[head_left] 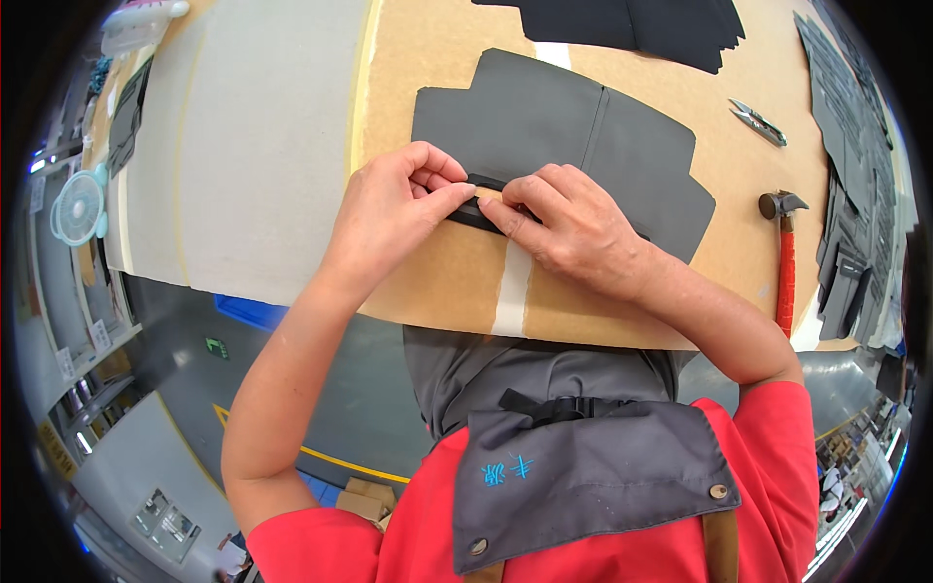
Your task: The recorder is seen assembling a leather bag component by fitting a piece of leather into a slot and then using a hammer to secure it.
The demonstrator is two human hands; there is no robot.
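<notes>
A dark grey cut sheet of leather-like material point(544, 121) lies flat on the brown-covered bench, with a raised seam running across it. At its near edge is a narrow black strip point(473, 216) with a slit-like opening that shows tan between its two sides. My left hand point(403, 199) pinches the left end of this strip between thumb and fingers. From the right, my right hand point(583, 228) presses the strip with thumb and bent fingers, the two thumbs nearly meeting. My right fingers hide the strip's right part.
Thread snips point(758, 123) and a red-handled hammer point(785, 262) lie to the right. Stacks of dark cut pieces point(846, 146) line the far right edge. More black pieces point(632, 24) lie at the back. A pale blue fan point(81, 206) stands off the bench's left end.
</notes>
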